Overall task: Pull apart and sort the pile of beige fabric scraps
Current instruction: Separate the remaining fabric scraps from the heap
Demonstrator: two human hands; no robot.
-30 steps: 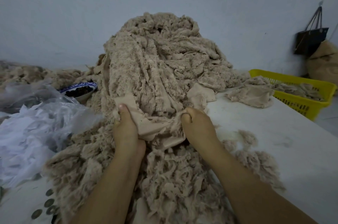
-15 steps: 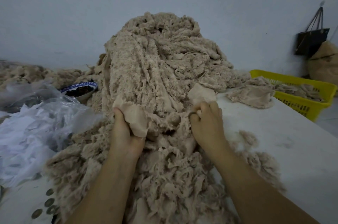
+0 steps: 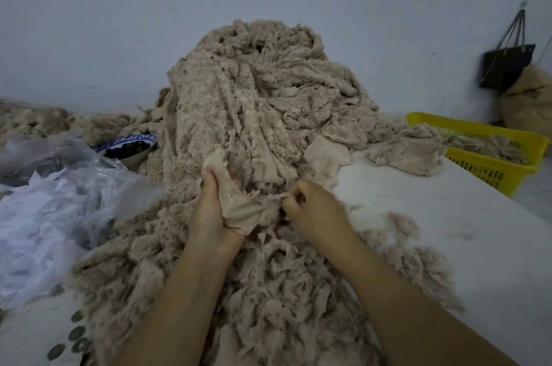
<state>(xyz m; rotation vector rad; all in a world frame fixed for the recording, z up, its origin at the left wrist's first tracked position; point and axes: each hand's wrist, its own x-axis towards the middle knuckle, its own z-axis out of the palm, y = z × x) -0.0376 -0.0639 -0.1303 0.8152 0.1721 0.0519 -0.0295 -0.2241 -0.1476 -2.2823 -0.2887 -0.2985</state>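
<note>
Rising against the pale wall, a tall pile of beige fabric scraps (image 3: 254, 102) is heaped on the white worktop (image 3: 448, 231) and spills forward toward the viewer. At its near slope a smooth beige piece of fabric (image 3: 239, 210) is clamped in the left hand (image 3: 209, 213), whose grip is closed around it with the thumb pointing up along the cloth. The right hand (image 3: 316, 210) is curled into a fist just beside it, its grip closed on frayed strands at the same piece's right edge, so the cloth is stretched between the two hands. Both bare forearms are laid over the lower part of the pile.

To the left, crumpled clear plastic and white material (image 3: 50, 207) are spread on the worktop, with a blue-rimmed bowl (image 3: 128, 147) of dark contents seen behind them, touching the pile. To the right, a small flattened heap of scraps (image 3: 409, 153) is set beside a yellow basket (image 3: 490, 162) that also holds scraps. A dark bag (image 3: 507, 67) is hung on the wall above a tan sack (image 3: 531, 102).
</note>
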